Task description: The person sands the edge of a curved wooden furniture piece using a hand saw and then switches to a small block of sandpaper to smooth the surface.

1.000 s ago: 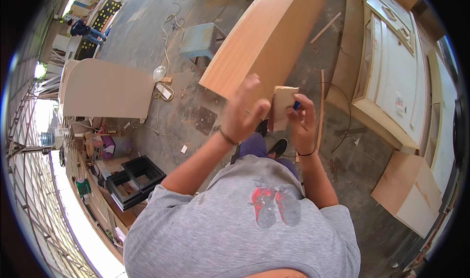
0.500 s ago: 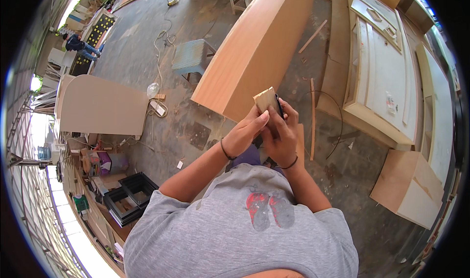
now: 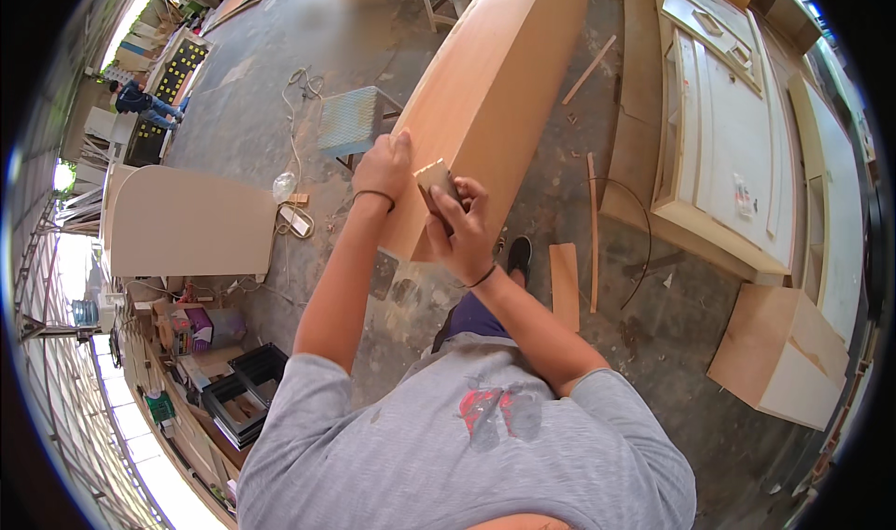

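A long wood-veneered box [image 3: 509, 91], with a pale top face and a browner side, stretches away from me. Its near end lies under both my hands. My left hand [image 3: 383, 170] is closed over the left edge of the box near that end; some of its fingertips are hidden. In my right hand [image 3: 461, 233] is a small wooden sanding block [image 3: 436, 176] with a dark face, held between thumb and fingers. The block is tilted at the top of the box, close to its long corner edge. Whether it touches the surface I cannot tell.
A blue-grey stool [image 3: 350, 121] stands left of the box. A cable [image 3: 297, 147] trails on the floor beside a round-cornered panel [image 3: 187, 222]. Wood strips [image 3: 593, 231] lie to the right, near a large white-topped cabinet [image 3: 723, 157]. Another person [image 3: 140, 101] is far left.
My hands have parted and moved left. The left has gone from the sanding block to the box edge; the right has carried the block over the box. My body has shifted nearer the box.
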### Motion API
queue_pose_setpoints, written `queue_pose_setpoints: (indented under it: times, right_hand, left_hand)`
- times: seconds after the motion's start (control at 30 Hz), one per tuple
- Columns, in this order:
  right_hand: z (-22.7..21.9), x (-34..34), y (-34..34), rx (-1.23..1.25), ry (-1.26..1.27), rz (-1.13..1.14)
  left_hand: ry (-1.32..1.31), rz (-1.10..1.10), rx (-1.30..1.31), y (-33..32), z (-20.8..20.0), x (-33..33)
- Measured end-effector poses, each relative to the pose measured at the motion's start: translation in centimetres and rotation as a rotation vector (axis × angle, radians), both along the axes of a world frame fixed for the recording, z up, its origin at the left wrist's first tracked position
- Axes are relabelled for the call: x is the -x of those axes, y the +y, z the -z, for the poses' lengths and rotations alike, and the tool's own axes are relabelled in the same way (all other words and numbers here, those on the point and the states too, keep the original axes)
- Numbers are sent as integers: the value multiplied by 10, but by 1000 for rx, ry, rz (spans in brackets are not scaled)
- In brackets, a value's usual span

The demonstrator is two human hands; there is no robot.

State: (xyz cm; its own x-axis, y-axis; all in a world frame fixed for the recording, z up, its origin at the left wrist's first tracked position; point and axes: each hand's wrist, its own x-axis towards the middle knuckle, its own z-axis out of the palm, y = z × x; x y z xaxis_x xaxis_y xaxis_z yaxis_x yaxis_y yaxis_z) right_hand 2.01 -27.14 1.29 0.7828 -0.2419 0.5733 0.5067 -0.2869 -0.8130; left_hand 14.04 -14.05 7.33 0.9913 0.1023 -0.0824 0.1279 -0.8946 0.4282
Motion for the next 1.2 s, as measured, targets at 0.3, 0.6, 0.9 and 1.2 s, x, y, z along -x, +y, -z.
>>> queue_pose_setpoints:
  times: [0.3,0.6,0.9,1.2]
  right_hand:
    - [-3,-162,-65,-43,-52,273]
    - [28,-86,-22,-310,-2,-173]
    - [4,-150,-65,-314,49,-172]
    - [-28,-254,-131,21,-99,340]
  left_hand:
    - [-3,-11,-47,3,-17,29]
    - [13,-32,-39,0,-24,38]
    - [4,-16,-53,12,-23,31]
    - [-14,13,-67,0,-26,32]
